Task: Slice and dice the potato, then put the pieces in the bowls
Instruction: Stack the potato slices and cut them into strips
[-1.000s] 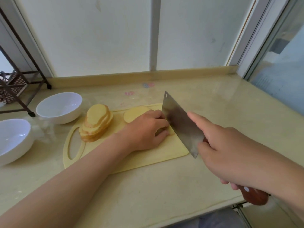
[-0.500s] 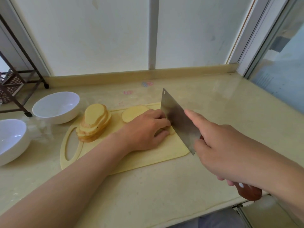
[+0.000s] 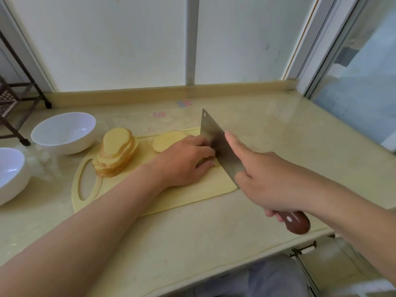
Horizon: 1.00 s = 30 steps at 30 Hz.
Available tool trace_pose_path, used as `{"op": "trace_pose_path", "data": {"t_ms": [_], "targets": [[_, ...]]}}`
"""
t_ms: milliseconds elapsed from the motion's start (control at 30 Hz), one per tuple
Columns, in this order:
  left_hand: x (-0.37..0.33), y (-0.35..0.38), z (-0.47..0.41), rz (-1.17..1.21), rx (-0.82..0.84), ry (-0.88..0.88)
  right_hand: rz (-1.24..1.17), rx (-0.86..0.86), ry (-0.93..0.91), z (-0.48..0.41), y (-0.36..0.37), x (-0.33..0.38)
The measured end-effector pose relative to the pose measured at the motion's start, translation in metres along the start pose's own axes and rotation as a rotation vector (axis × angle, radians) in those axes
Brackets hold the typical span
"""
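A pale yellow cutting board (image 3: 188,196) lies on the counter. My left hand (image 3: 184,161) presses down on a potato piece (image 3: 206,161) near the board's right side, mostly hidden under my fingers. My right hand (image 3: 270,181) grips a cleaver (image 3: 216,142) by its brown wooden handle, forefinger along the blade's spine; the blade stands on edge against my left fingertips. A stack of potato slices (image 3: 116,152) leans at the board's left. One flat slice (image 3: 167,140) lies behind my left hand. Two white bowls, one (image 3: 64,131) behind the other (image 3: 10,172), stand left of the board.
A dark metal rack (image 3: 19,99) stands at the far left against the wall. A low raised ledge (image 3: 171,92) runs along the back of the counter below the window. The counter's front edge (image 3: 235,264) is near my body.
The cleaver blade has dropped lower and nearer my left fingertips. My left hand stays on the potato piece. The view has shifted slightly.
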<state>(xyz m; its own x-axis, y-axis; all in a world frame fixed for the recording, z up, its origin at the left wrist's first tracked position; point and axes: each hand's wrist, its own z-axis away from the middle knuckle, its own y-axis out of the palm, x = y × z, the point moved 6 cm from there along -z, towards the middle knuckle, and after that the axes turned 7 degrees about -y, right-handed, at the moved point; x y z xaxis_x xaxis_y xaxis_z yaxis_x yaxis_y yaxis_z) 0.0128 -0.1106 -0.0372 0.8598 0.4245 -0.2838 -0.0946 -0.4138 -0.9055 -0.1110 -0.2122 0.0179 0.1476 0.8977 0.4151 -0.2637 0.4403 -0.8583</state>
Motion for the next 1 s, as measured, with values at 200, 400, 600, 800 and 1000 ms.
{"op": "trace_pose_path", "data": {"t_ms": [200,400,600,800,1000], "targets": [[-0.002,-0.001,0.002,0.014,-0.024,-0.005,-0.036,-0.064,0.012,-0.026,-0.006,0.008],[-0.004,-0.006,0.007,0.030,-0.100,0.002,-0.092,-0.107,0.015,-0.037,-0.015,0.008],[0.001,-0.007,0.011,0.005,-0.161,-0.023,-0.175,-0.108,0.046,0.002,-0.025,-0.004],[0.000,-0.006,0.013,0.026,-0.141,-0.012,-0.104,-0.185,0.033,0.013,-0.026,0.001],[0.004,-0.003,0.014,0.043,-0.127,-0.040,-0.093,-0.156,0.014,0.008,-0.014,0.010]]}}
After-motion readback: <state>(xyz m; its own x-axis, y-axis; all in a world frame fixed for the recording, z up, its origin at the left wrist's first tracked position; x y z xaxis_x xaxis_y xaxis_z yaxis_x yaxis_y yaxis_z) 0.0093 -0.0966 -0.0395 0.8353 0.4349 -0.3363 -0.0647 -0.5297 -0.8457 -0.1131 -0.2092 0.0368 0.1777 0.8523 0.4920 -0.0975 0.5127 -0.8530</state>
